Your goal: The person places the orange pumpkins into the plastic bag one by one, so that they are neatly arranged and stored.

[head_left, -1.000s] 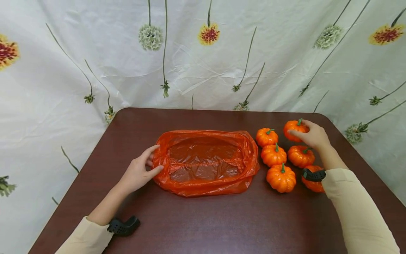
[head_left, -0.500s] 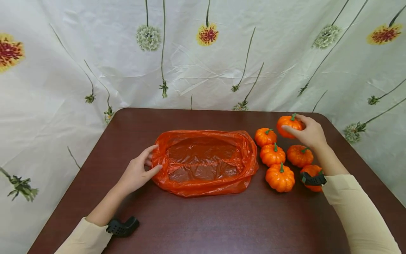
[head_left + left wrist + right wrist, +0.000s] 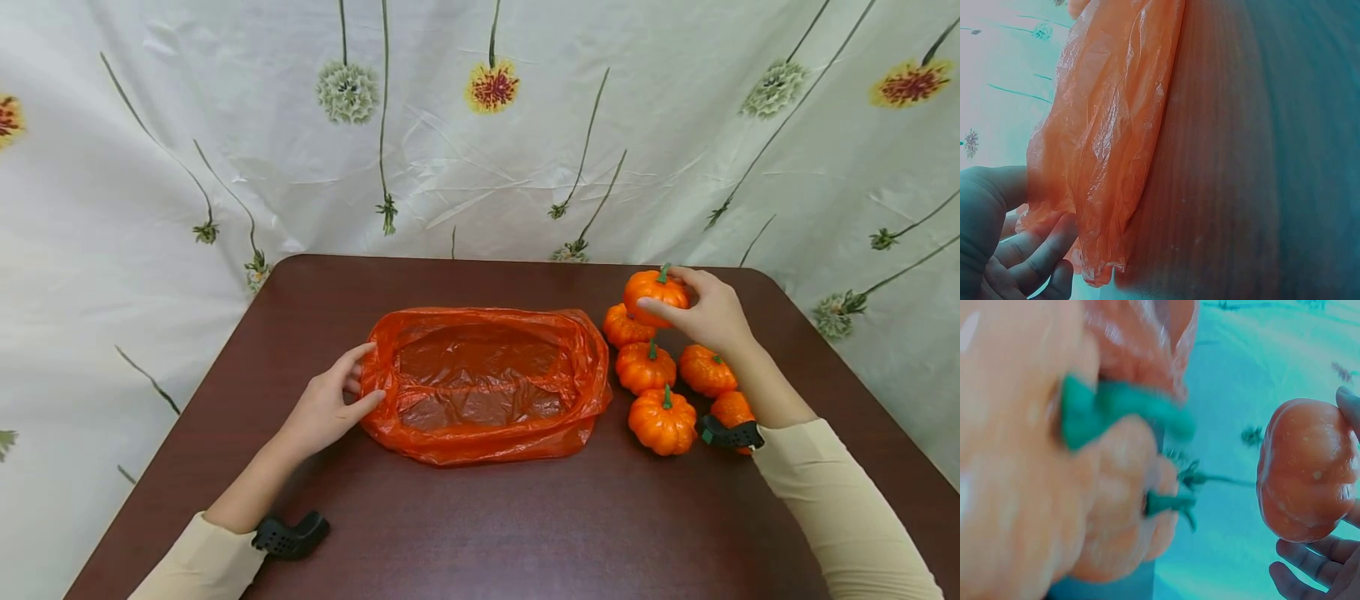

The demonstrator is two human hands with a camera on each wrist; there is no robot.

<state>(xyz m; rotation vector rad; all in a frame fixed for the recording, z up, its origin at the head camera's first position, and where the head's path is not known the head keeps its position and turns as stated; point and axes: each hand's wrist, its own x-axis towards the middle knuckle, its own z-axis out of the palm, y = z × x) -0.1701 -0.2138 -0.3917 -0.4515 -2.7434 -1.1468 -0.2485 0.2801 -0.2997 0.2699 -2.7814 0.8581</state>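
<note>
An orange plastic bag (image 3: 480, 450) lies on the table with its mouth spread wide and nothing inside it. My left hand (image 3: 321, 410) pinches the left edge of the bag; the left wrist view shows the thumb on one side of the crinkled film and fingers (image 3: 1038, 256) on the other. Above the table, my right hand (image 3: 712, 312) grips a small orange pumpkin (image 3: 649, 292) with a green stem between thumb and fingers. In the head view this pumpkin overlaps the rearmost pumpkin (image 3: 624, 330) of the row beside the bag.
Two more pumpkins (image 3: 645, 368) continue that row towards me, close to the bag's right end. Another two pumpkins (image 3: 707, 372) sit farther right, one partly behind my wrist strap (image 3: 731, 433). A white flowered cloth (image 3: 465, 150) hangs behind the dark table (image 3: 480, 533).
My right hand has lifted the pumpkin and carried it left, from behind the right-hand pumpkins to over the rear one of the row. The left hand and bag stay in place.
</note>
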